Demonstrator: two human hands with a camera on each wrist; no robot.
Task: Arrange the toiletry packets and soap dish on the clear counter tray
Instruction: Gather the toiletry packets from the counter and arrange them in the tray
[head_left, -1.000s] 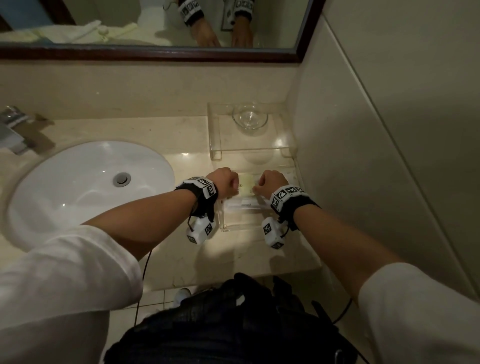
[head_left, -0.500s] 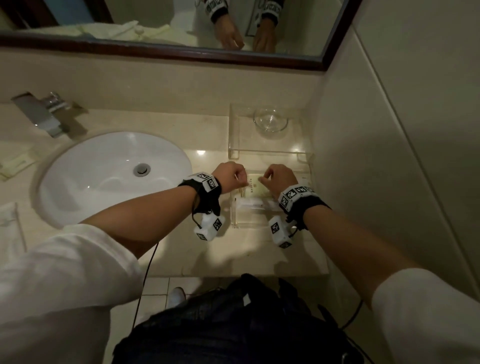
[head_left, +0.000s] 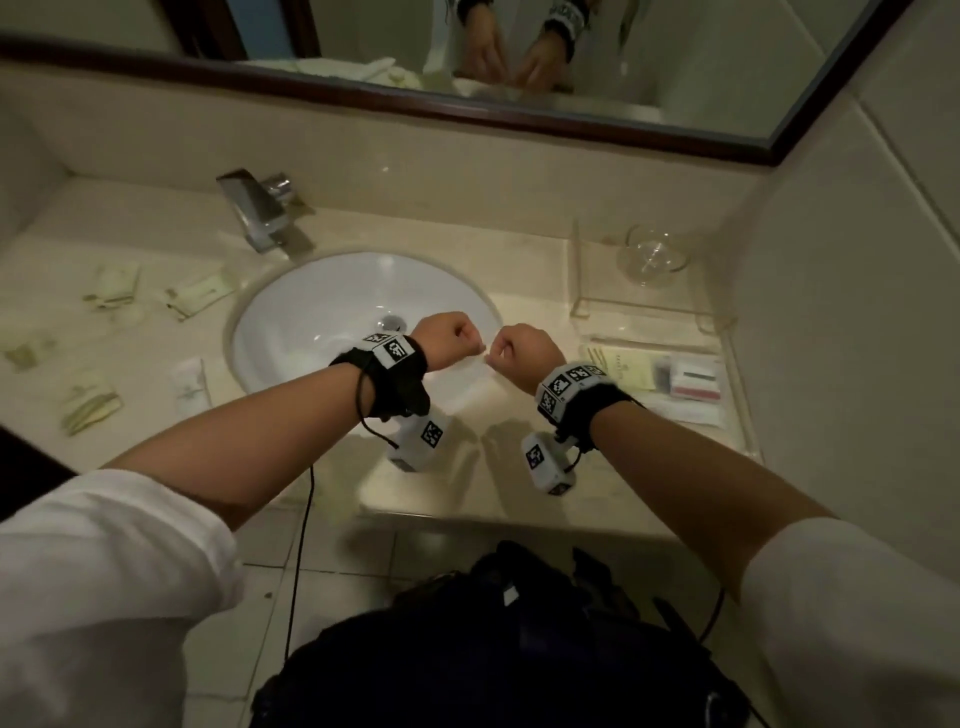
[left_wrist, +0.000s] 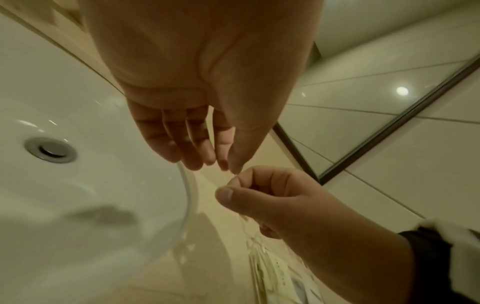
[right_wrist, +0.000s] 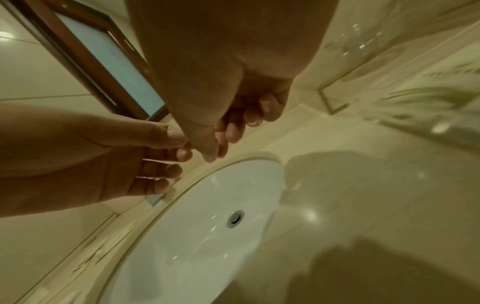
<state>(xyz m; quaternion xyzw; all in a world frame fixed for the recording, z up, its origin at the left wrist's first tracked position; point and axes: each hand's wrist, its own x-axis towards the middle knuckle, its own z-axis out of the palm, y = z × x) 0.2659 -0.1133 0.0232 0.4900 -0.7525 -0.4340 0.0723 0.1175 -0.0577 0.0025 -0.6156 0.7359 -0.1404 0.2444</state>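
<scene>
The clear tray (head_left: 748, 441) sits at the counter's right end, against the wall. A yellow packet (head_left: 623, 366) and a white-and-red packet (head_left: 693, 379) lie flat in it. The glass soap dish (head_left: 652, 254) stands on the tray's raised clear shelf (head_left: 587, 270) at the back. My left hand (head_left: 452, 338) and right hand (head_left: 514, 345) hover close together over the sink's right rim, left of the tray. Each has its thumb tip against its forefinger (left_wrist: 223, 164). Whether anything is between them is too small to tell.
Several loose packets (head_left: 200, 296) lie scattered on the counter left of the white sink (head_left: 322, 322), one (head_left: 189, 384) near its front rim. The faucet (head_left: 257, 210) stands behind the basin. A framed mirror (head_left: 623, 62) runs along the back, and a tiled wall closes the right side.
Both hands came away from the packets in the tray and moved left over the sink rim. The head view swung left, bringing the loose packets into sight.
</scene>
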